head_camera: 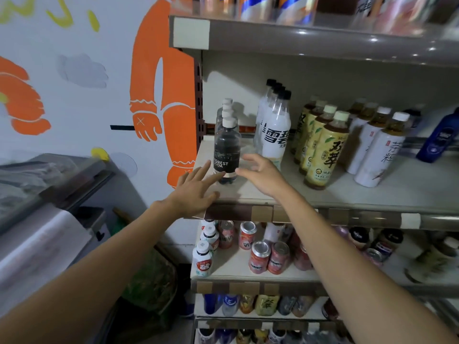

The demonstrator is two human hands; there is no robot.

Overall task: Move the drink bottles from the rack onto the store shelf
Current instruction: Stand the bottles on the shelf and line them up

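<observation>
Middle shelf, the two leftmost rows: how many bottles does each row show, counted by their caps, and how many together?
Forest Soda bottles, white caps: 4
White-label bottles, black caps: 4
Total: 8

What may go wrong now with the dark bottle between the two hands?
1. The Forest Soda bottle stands near the front left corner of the shelf, and neither the left hand nor the right hand grips it; a nudge might tip it off.
2. Pushed back hard, it may topple the row of like bottles behind it.
3. The right hand is close to the white bottle and could knock it.
</observation>
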